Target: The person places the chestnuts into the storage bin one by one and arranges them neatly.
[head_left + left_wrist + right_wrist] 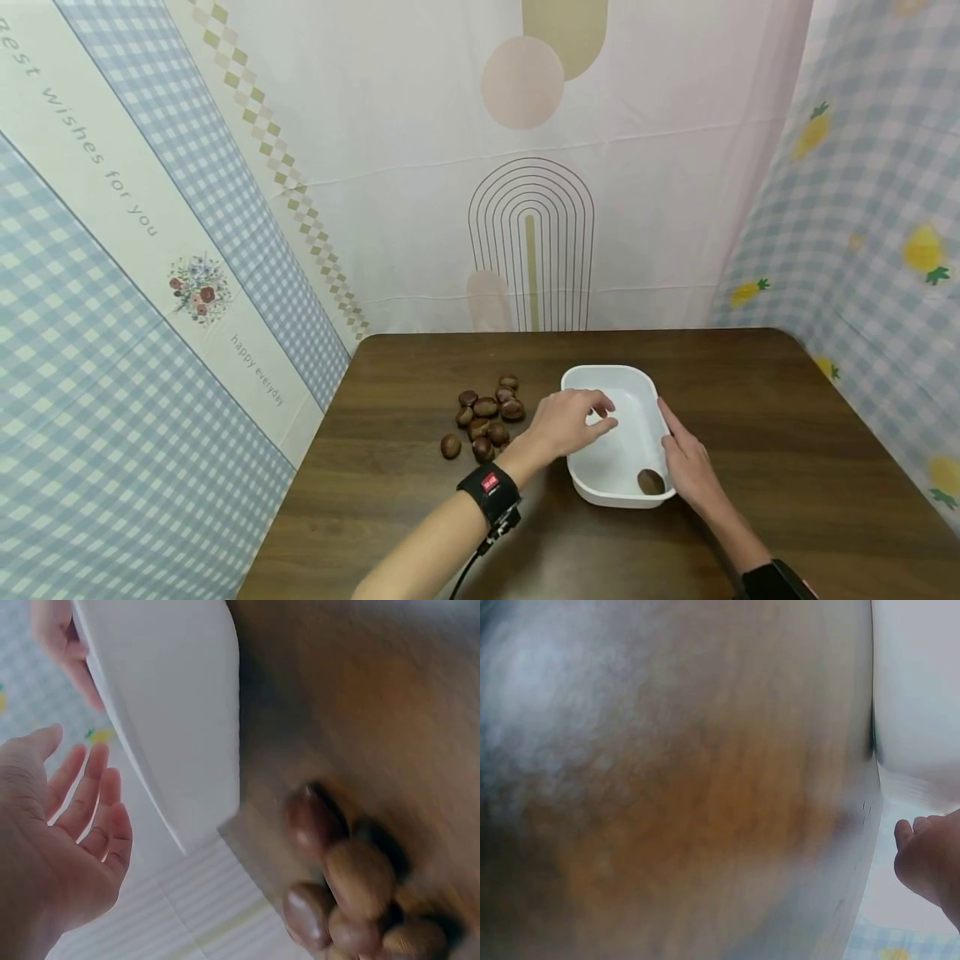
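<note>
On the left, a blue checked cloth (67, 367) hangs beside the worktop (337, 500), with a pale strip (142, 225) of lettering and a printed bunch of flowers (200, 289) running down it. Left of the worktop's middle, nearer its far edge than the part in front of the person, I see a loose cluster of brown chestnuts (486, 407), most of them touching. One lone chestnut (450, 446) sits just off the cluster, towards the worktop's left edge.

Next comes a forearm with a black wristband (491, 492) and a dark cable (468, 573). The left hand (566, 423) hovers over the left side of a white tub (615, 492), thumb and fingers loosely bent with a clear gap between them, holding nothing. Behind, past the far edge, a pale cloth (397, 225) shows thin arches (531, 242).

The tub stands flat on the worktop, right of the chestnuts and in from the far edge. A single brown nut (651, 482) lies inside, in its near right corner. The right hand (690, 467) grips the tub's right wall, thumb at the rim, fingers along the outside. Another black band (776, 581) circles that wrist. Beyond the right edge hangs a checked cloth with yellow fruit (922, 248).
</note>
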The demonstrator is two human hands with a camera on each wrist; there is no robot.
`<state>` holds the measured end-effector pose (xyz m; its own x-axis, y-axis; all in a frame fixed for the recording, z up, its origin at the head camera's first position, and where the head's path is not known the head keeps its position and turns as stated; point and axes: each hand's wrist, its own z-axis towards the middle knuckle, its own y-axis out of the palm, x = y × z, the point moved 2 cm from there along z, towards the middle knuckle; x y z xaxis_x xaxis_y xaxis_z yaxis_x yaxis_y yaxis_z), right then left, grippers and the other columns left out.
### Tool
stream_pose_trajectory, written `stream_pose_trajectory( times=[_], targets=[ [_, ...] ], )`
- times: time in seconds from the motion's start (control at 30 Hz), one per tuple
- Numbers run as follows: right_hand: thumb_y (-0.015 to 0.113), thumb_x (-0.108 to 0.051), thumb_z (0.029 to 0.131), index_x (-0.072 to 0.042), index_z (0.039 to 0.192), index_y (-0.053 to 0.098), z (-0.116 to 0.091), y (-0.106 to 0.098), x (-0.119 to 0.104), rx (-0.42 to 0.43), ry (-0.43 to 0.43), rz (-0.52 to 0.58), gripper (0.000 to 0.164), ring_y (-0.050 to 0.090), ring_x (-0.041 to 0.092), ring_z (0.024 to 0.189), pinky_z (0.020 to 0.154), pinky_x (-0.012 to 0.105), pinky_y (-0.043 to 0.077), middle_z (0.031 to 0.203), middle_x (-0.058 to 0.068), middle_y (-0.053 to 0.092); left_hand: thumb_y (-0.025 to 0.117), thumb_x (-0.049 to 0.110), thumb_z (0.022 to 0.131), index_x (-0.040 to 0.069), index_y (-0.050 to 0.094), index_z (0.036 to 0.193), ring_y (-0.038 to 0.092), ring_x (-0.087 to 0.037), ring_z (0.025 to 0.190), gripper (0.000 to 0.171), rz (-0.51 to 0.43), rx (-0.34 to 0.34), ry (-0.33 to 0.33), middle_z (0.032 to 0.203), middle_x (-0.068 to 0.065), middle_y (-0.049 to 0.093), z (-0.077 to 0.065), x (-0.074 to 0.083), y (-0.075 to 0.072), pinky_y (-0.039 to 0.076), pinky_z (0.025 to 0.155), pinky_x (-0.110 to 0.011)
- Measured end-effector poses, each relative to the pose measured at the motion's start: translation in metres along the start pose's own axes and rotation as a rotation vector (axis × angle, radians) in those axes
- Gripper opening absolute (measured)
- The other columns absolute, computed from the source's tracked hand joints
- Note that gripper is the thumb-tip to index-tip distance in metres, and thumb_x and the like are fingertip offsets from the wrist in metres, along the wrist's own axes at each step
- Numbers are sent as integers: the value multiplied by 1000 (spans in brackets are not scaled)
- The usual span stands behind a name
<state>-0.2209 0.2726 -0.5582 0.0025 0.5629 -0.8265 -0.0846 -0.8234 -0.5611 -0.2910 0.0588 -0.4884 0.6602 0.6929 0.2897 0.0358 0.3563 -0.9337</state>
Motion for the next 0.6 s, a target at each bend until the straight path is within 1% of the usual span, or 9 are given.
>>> stream_pose_trajectory(
  times=[0.13,0.23,0.33,0.47,0.6],
  targets=[
    [27,-11,113,-10,170,20,0,0,1,16,-16,5,58,26,51,154,118,68,27,171,24,23,70,46,103,28,77,125,67,-1,97,29,-16,14,-42,111,18,75,-5,-17,-11,51,75,-20],
    [27,-12,113,-11,171,20,1,0,2,15,-18,10,58,26,51,154,119,68,27,171,23,22,71,44,103,26,76,129,67,-4,95,32,-25,19,-64,113,14,76,-9,-31,-18,52,74,-22],
    [26,-13,113,-11,171,20,1,0,2,12,-15,9,58,26,51,154,119,68,27,171,24,22,71,42,103,25,75,131,67,-6,96,33,-26,26,-83,115,11,76,-16,-44,-24,53,75,-24],
    [26,-13,113,-12,171,19,0,0,2,11,-8,14,58,25,51,154,119,68,26,171,23,22,73,39,102,22,74,132,69,-12,107,34,-47,45,-88,121,8,76,-28,-61,-31,56,85,-31],
    [26,-14,113,-12,171,19,0,0,2,15,-9,22,58,24,50,155,119,68,25,172,22,21,73,41,103,22,73,132,70,-16,111,35,-73,63,-99,121,6,77,-43,-80,-39,57,89,-35]
  ],
)
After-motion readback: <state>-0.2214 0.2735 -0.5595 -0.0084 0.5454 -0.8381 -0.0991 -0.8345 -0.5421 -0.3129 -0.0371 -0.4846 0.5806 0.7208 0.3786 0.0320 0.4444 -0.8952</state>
